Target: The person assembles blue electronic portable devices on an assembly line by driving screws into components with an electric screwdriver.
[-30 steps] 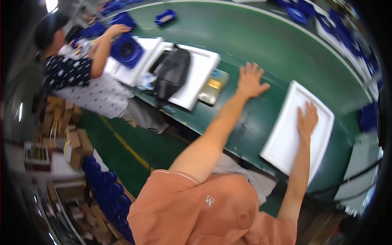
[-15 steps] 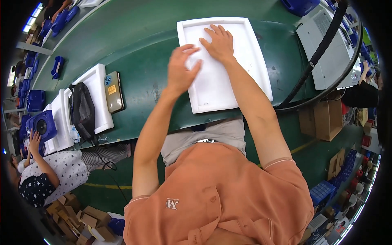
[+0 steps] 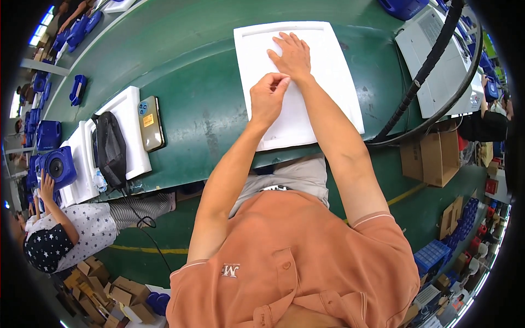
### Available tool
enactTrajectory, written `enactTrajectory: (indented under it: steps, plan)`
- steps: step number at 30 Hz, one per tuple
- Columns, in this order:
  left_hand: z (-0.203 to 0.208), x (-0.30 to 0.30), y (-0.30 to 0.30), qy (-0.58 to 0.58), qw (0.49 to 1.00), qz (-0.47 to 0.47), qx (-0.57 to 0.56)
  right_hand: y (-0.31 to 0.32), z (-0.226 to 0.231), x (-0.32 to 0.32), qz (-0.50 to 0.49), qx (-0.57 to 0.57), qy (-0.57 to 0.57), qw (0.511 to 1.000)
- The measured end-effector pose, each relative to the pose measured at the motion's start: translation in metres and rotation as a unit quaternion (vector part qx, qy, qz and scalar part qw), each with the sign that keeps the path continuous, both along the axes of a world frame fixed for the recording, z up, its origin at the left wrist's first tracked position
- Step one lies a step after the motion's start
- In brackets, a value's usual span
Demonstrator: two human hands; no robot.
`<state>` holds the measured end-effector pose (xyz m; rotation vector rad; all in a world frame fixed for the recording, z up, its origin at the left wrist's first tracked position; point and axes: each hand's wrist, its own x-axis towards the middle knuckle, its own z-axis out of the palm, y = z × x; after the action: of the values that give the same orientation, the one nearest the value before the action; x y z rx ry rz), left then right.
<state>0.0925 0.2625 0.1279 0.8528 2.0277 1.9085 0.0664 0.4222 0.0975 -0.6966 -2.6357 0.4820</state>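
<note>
A white foam tray [image 3: 333,98] with a shallow raised rim lies in front of me on the green table. My right hand [image 3: 292,57] rests on its upper middle, fingers spread and palm down. Just below and to the left, my left hand [image 3: 268,97] hovers over the tray close to my right wrist. Its thumb and fingertips are pinched together; whatever they might hold is too small or hidden to make out.
Left on the table [image 3: 188,136] are a phone [image 3: 151,123], a black mesh pouch [image 3: 112,147] and more foam trays [image 3: 134,109]. Further left, a co-worker [image 3: 71,232] touches a blue speaker [image 3: 59,165]. A thick black cable [image 3: 418,82] arches before a grey machine [image 3: 432,60] at right.
My left hand has moved right, from the tray's left edge toward my right wrist, and its spread fingers have closed into a pinch. The right hand stays flat on the tray.
</note>
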Motion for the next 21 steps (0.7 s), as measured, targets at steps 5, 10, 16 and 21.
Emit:
enactTrajectory:
  steps: [5,10,16,21]
  plan:
    - [0.006,0.005,-0.002,0.030,1.000,-0.003,-0.007,0.000,0.001,0.002,-0.001,-0.013,-0.003,1.000]
    - [0.004,0.006,-0.002,0.094,0.993,-0.058,-0.033,-0.002,-0.001,0.003,0.011,0.007,0.017,1.000]
    - [0.012,0.008,-0.004,0.086,0.994,-0.064,0.005,-0.001,0.000,0.003,-0.004,0.027,0.013,1.000]
    - [0.021,0.016,0.000,0.151,0.978,-0.130,0.057,-0.005,0.004,0.001,0.000,0.036,0.014,0.999]
